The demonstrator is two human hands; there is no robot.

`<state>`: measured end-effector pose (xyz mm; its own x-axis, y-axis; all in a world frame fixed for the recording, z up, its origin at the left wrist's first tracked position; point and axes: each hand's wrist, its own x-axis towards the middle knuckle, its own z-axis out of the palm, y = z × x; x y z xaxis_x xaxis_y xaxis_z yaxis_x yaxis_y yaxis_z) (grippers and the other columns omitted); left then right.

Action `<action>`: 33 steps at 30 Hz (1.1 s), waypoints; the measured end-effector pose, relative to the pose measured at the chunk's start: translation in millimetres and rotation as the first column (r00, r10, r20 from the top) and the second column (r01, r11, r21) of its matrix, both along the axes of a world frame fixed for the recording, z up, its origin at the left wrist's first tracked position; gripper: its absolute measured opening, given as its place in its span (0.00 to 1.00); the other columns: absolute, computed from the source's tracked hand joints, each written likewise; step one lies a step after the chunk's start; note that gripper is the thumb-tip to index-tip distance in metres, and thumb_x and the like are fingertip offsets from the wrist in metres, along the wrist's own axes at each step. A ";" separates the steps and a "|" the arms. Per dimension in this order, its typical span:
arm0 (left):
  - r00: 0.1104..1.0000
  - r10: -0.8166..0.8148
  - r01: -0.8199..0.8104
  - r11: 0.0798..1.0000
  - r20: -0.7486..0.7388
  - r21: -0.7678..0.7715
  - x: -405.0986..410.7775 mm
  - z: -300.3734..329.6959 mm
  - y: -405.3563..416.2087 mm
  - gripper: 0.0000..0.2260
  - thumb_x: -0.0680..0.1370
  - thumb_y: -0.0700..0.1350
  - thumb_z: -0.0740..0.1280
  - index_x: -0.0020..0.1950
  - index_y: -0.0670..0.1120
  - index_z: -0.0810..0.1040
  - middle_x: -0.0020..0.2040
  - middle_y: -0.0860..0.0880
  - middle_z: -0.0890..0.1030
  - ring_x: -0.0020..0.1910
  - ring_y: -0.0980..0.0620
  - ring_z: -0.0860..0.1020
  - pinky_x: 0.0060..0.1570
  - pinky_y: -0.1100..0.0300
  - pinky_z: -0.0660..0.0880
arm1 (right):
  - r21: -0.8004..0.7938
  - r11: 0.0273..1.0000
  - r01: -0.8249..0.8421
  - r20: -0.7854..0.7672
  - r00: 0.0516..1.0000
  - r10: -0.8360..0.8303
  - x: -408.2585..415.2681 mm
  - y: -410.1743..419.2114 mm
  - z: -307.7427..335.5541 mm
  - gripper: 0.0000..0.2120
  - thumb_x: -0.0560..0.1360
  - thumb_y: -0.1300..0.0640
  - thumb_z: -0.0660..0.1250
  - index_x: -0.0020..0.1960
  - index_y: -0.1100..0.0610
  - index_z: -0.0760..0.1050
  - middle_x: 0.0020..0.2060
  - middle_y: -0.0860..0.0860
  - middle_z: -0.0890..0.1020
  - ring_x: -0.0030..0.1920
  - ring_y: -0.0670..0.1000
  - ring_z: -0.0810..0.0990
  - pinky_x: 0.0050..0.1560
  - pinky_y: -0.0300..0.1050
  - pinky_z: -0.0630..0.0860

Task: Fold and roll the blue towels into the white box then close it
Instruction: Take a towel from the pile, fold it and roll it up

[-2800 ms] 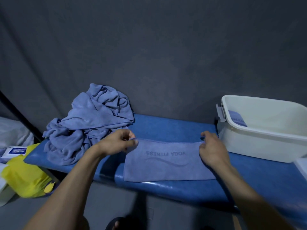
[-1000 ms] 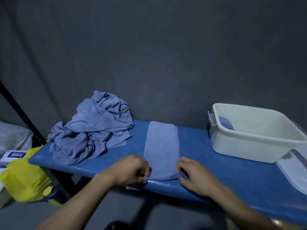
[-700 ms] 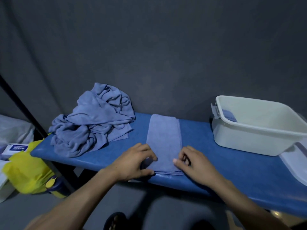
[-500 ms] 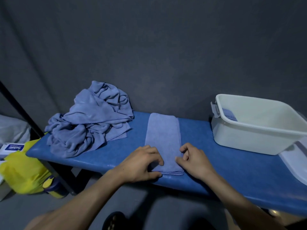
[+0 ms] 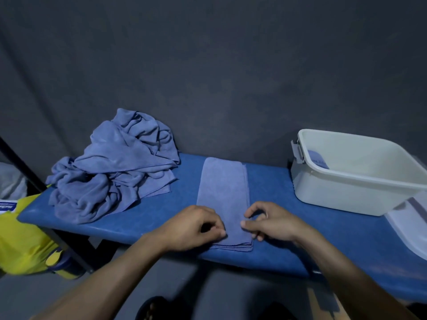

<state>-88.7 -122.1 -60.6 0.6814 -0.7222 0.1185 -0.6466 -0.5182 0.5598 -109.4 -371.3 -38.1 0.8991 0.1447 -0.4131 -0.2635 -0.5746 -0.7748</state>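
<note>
A blue towel folded into a long narrow strip (image 5: 223, 190) lies on the blue padded bench (image 5: 288, 232), running away from me. My left hand (image 5: 191, 227) pinches the strip's near left edge with curled fingers. My right hand (image 5: 268, 221) pinches its near right edge the same way. A heap of unfolded blue towels (image 5: 115, 165) sits at the bench's left end. The white box (image 5: 355, 174) stands open at the right, with one blue towel (image 5: 318, 158) showing inside it.
The box's translucent lid (image 5: 411, 222) lies on the bench right of the box. A yellow bag (image 5: 20, 236) and a small white carton (image 5: 7, 205) are off the bench's left end. A dark pole (image 5: 34, 199) slants past the left corner. A grey wall is behind.
The towel went from a wide fold held at both ends to a narrow strip lying lengthwise. Both hands have since crept up from its near end and pinch its side edges.
</note>
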 end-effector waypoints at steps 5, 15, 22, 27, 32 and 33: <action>0.989 0.036 -0.036 0.999 0.140 -0.004 13.3 0.1 -12.2 0.08 0.80 0.52 0.69 0.57 0.53 0.83 0.52 0.55 0.80 0.53 0.56 0.75 0.58 0.62 0.71 | 0.030 0.977 0.213 0.191 0.958 -0.215 70.6 -3.1 6.6 0.06 0.78 0.65 0.67 0.55 0.61 0.75 0.37 0.56 0.81 0.33 0.53 0.78 0.30 0.43 0.73; 0.977 -0.130 0.118 0.990 0.167 0.081 2.2 -17.3 -56.3 0.15 0.75 0.63 0.70 0.51 0.54 0.78 0.47 0.53 0.77 0.48 0.50 0.74 0.51 0.51 0.72 | 0.045 0.882 0.469 0.109 0.875 -0.471 176.8 13.3 -12.9 0.08 0.71 0.58 0.75 0.39 0.59 0.77 0.32 0.54 0.79 0.30 0.50 0.76 0.28 0.39 0.71; 0.987 -0.153 0.152 0.988 -0.039 -0.038 8.2 -8.2 -56.9 0.08 0.77 0.55 0.72 0.45 0.52 0.79 0.43 0.54 0.78 0.44 0.53 0.75 0.50 0.52 0.73 | 0.118 0.855 0.505 0.117 0.848 -0.517 189.3 20.1 -14.3 0.10 0.70 0.63 0.73 0.35 0.59 0.72 0.31 0.55 0.77 0.28 0.51 0.75 0.24 0.37 0.70; 0.969 -0.178 0.159 0.980 -0.172 -0.117 9.1 -1.4 -55.2 0.05 0.76 0.50 0.74 0.45 0.51 0.81 0.43 0.54 0.80 0.45 0.54 0.76 0.50 0.57 0.74 | 0.115 0.864 0.490 0.198 0.841 -0.503 193.0 11.9 -19.1 0.10 0.71 0.65 0.67 0.34 0.56 0.70 0.32 0.54 0.76 0.35 0.53 0.75 0.32 0.43 0.71; 0.972 -0.165 0.149 0.984 -0.169 -0.099 5.0 -1.2 -56.9 0.04 0.77 0.50 0.74 0.48 0.51 0.84 0.45 0.55 0.82 0.45 0.55 0.77 0.50 0.63 0.73 | 0.011 0.867 0.498 0.336 0.815 -0.472 188.8 6.8 -27.9 0.06 0.73 0.64 0.68 0.48 0.55 0.76 0.45 0.52 0.80 0.46 0.53 0.79 0.43 0.40 0.72; 0.972 -0.138 0.117 0.986 -0.188 -0.120 5.0 0.4 -57.0 0.05 0.77 0.51 0.73 0.49 0.50 0.84 0.45 0.54 0.82 0.45 0.55 0.78 0.50 0.60 0.75 | -0.011 0.881 0.473 0.385 0.815 -0.433 184.7 6.7 -27.2 0.09 0.75 0.63 0.68 0.55 0.56 0.76 0.49 0.53 0.79 0.49 0.53 0.79 0.47 0.40 0.71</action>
